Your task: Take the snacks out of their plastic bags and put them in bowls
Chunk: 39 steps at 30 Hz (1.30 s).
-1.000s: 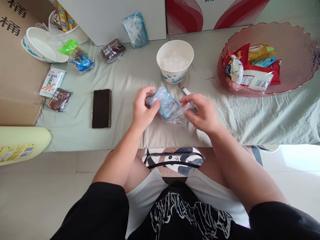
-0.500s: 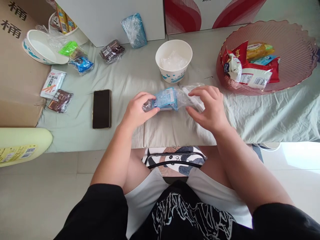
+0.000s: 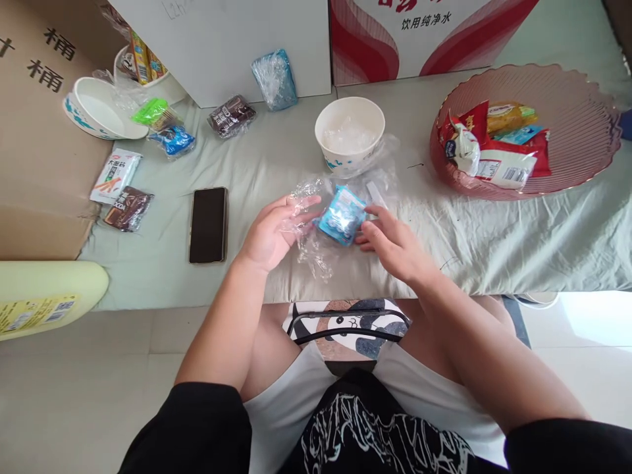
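A small blue packet (image 3: 342,216) is tilted between my hands near the cloth's front edge. Crinkled clear plastic film (image 3: 316,253) lies around its left and lower sides. My left hand (image 3: 270,232) is left of the packet, its fingers stretched and apart, with film draped over the fingertips. Thumb and fingers of my right hand (image 3: 395,245) are closed at the packet's right edge. Just behind, a clear bag with a white strip (image 3: 376,195) lies flat. Beyond it stands a white paper bowl (image 3: 349,161) with crumpled clear plastic inside.
On the right is a pink ribbed bowl (image 3: 567,125) with several snack packs. A black phone (image 3: 208,225), brown packs (image 3: 232,116), a white snack pack (image 3: 116,175) and another paper bowl (image 3: 83,108) are to the left. Boxes (image 3: 247,26) stand behind.
The blue packet has turned and come nearer me. My right hand has moved from the clear bag down to the packet. Film now spreads loosely by my left hand, whose fingers have opened.
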Tool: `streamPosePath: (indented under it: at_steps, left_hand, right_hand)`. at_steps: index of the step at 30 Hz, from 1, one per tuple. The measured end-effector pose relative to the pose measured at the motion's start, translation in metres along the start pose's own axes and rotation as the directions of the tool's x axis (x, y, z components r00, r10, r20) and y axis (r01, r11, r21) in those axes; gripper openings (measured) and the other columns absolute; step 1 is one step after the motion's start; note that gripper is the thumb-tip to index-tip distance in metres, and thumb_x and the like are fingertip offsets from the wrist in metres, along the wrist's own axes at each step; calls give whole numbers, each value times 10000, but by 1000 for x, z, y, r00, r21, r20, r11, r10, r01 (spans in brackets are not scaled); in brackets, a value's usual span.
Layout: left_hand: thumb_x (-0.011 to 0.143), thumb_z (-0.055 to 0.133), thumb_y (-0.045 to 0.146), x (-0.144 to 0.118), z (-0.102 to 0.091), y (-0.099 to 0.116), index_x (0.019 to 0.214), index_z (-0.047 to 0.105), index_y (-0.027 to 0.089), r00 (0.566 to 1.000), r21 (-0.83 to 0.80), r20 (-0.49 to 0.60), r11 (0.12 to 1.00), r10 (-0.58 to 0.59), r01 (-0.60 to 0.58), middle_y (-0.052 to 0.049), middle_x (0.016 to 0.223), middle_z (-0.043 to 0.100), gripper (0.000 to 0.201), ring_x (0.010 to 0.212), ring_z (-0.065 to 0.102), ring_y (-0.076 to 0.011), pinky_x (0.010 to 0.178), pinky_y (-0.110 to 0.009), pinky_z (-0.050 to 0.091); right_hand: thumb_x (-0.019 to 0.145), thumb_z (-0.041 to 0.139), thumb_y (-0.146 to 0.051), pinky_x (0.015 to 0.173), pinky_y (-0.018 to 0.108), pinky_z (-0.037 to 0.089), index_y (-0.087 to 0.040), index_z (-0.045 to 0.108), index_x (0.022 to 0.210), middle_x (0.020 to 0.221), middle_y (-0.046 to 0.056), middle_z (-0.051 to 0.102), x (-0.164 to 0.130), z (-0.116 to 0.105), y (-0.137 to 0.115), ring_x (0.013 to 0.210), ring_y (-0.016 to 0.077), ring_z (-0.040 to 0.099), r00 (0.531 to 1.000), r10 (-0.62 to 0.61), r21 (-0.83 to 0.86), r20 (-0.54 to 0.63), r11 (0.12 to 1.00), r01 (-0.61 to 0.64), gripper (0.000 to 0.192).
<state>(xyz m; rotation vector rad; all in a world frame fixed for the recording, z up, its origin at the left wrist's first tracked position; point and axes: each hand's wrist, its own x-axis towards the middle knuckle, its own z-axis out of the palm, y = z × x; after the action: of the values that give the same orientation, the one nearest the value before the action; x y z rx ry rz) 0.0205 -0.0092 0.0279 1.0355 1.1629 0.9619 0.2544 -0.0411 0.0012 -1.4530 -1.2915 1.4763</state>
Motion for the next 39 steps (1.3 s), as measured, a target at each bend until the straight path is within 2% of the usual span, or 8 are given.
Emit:
streamPosePath:
  at_steps: [6,19,23,26,28,31,35,39]
  left_hand:
    - [804,569,788,-7,-3,0,719,514,245,988,-52,117,994,100,-94,-92,1194,773,552,1127,752,-375,799,-577,633]
    - [849,426,862,-12,-69,0,1170,637,512,851,36,-385,927,357,-372,120,1263,754,519,1413,577,-206,932,-349,588]
    - [860,580,724,-12,-70,8,1076,680,560,762,-76,-514,863,395,-499,293,1360,683,289,1636,268,-141,1113,-352,509]
    - [898,573,632,-8,-74,14,907,688,488,778,-107,-472,850,414,-516,455,1405,560,184,1660,-140,-56,1290,-388,348]
    - [882,618,541,-3,-75,17,778,643,398,797,-190,-462,834,390,-518,471,1337,589,179,1634,-182,1,1307,-342,318]
    - [826,664,379,6,-67,21,659,527,282,863,-402,-481,836,153,-373,248,1139,780,236,1583,365,-64,1124,-316,516]
    - [705,654,264,14,-38,24,595,425,224,927,-534,-334,845,-172,-35,17,800,788,257,784,772,-172,783,-342,635]
    - [659,675,253,17,-17,24,589,434,206,960,-495,-193,865,-202,82,-25,728,770,254,644,761,-195,679,-315,624]
  right_hand:
    - [768,695,-761,874,513,660,-277,643,1214,1150,85,775,-3,11,-10,1079,320,752,946,96,623,309,732,-277,660]
    - [637,886,-597,898,522,665,-281,684,1035,974,30,814,3,15,-6,1060,330,775,962,57,813,269,521,-258,547]
    - [646,899,-522,930,501,659,-248,686,959,900,36,812,5,22,-4,1020,324,791,940,60,792,335,522,-315,468]
    - [670,905,-475,917,478,660,-227,695,956,887,32,810,6,26,-4,912,292,802,939,88,776,333,540,-326,433]
    - [671,915,-459,892,468,661,-223,697,961,882,23,803,5,25,-7,857,272,796,951,106,774,292,558,-300,434]
    - [684,910,-474,857,464,656,-231,688,1010,878,17,784,-2,20,-14,822,259,776,977,79,765,196,612,-203,463]
    - [751,857,-526,811,418,629,-254,666,1019,879,3,744,-22,0,-23,772,214,716,994,-69,567,-85,817,106,427]
    - [721,874,-463,803,393,587,-264,679,1044,931,11,734,-34,-42,-34,818,217,687,767,-382,-45,-516,906,421,426]
